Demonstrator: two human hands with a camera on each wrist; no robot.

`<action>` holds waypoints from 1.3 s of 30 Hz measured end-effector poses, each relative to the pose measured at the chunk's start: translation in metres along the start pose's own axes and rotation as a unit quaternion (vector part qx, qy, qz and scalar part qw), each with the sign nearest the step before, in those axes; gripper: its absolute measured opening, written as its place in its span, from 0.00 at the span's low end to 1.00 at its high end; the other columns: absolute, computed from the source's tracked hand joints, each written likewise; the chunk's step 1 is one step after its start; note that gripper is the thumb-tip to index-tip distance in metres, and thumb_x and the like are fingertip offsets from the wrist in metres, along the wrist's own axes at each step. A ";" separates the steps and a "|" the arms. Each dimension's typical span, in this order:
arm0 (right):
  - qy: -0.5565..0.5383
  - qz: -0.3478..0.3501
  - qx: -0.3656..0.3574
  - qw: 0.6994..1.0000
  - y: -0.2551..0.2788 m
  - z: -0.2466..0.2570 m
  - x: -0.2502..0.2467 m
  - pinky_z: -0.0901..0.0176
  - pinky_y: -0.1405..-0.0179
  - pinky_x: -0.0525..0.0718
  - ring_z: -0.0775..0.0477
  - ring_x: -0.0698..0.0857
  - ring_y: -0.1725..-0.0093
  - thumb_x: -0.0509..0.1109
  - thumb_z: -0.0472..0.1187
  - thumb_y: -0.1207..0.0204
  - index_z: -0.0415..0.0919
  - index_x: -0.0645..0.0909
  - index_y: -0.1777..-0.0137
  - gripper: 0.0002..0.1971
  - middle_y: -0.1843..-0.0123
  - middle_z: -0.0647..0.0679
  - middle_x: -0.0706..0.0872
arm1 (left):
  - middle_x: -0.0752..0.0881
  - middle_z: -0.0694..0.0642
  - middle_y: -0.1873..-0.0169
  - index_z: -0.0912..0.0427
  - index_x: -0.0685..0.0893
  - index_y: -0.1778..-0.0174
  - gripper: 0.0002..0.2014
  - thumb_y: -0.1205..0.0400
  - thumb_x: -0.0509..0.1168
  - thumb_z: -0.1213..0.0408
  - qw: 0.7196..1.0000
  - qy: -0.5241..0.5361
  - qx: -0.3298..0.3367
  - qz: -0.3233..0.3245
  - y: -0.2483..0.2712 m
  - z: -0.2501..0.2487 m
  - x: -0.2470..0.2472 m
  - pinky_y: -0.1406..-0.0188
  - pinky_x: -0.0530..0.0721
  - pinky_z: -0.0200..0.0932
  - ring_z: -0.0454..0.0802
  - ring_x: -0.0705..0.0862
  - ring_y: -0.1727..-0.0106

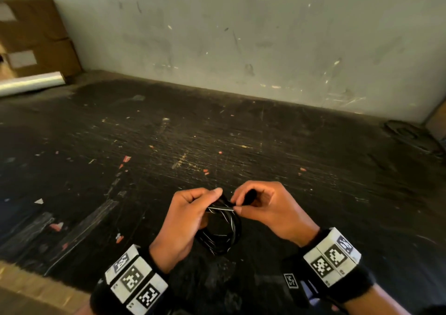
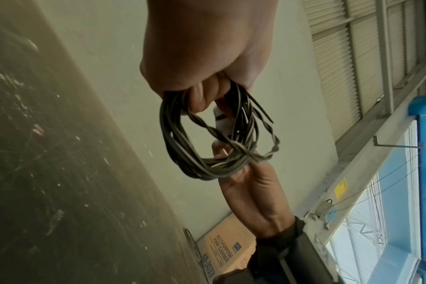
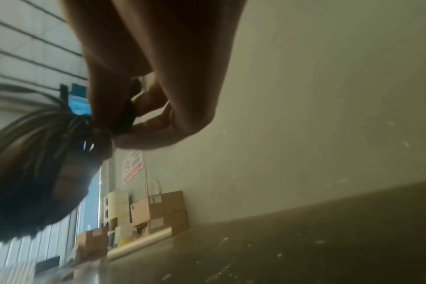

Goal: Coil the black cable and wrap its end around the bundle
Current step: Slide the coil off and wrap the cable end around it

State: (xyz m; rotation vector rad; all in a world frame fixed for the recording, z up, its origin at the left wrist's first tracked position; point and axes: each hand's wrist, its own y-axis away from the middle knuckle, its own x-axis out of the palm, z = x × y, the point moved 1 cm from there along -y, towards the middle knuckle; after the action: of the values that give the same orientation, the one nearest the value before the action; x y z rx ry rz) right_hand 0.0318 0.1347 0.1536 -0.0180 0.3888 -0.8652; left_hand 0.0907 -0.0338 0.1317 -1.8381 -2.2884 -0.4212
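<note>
Left wrist view alone shows the black cable looped, fingers curled through it. Left hand grips the coil; right hand pinches its top strand above the worktop.

A cardboard box reads "MULTI-PURPOSE FOAM CLEANER" and, seemingly on its edge, "KB-3033".

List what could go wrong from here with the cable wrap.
1. The left hand grips the coil at one spot only; the loops hang free above the table and could spring apart if the grip eases.
2. The right hand pinches the cable end between fingertips; it might slip before the wrap is tight.
3. A loose strand juts out in the left wrist view and may snag.
</note>
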 end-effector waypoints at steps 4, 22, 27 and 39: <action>-0.071 -0.112 -0.016 0.991 0.001 0.012 -0.008 0.61 0.60 0.88 0.49 0.89 0.63 0.76 0.27 0.34 0.31 0.83 0.56 0.08 0.60 0.40 0.89 | 0.83 0.65 0.72 0.71 0.87 0.68 0.12 0.25 0.71 0.64 0.996 -0.027 0.046 -0.068 0.002 -0.007 -0.001 0.69 0.81 0.44 0.56 0.83 0.70; 0.355 -0.200 -0.170 0.897 -0.023 0.027 0.059 0.68 0.55 0.78 0.60 0.77 0.52 0.77 0.44 0.31 0.46 0.85 0.61 0.04 0.50 0.55 0.78 | 0.79 0.58 0.78 0.58 0.87 0.78 0.15 0.23 0.71 0.62 0.979 -0.050 0.106 -0.166 -0.026 -0.033 -0.017 0.67 0.74 0.51 0.55 0.75 0.70; 0.433 -0.204 -0.250 0.842 -0.040 0.024 0.064 0.53 0.41 0.79 0.48 0.75 0.35 0.75 0.42 0.29 0.43 0.84 0.62 0.04 0.35 0.48 0.73 | 0.84 0.69 0.64 0.72 0.86 0.65 0.14 0.23 0.71 0.62 0.989 0.017 0.065 -0.134 -0.029 -0.033 -0.025 0.57 0.78 0.57 0.61 0.81 0.62; 0.537 -0.089 -0.303 0.782 -0.064 0.029 0.065 0.54 0.53 0.85 0.46 0.85 0.48 0.68 0.37 0.26 0.40 0.83 0.59 0.03 0.49 0.43 0.88 | 0.78 0.51 0.78 0.63 0.86 0.60 0.13 0.22 0.69 0.54 0.995 -0.014 -0.032 -0.091 -0.039 -0.034 -0.040 0.84 0.70 0.36 0.42 0.75 0.80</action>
State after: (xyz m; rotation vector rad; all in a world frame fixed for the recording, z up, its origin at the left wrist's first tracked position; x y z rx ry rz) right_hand 0.0325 0.0404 0.1704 -0.1637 1.7711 -0.8343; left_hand 0.0600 -0.0890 0.1469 -1.6782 -2.5004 -0.5040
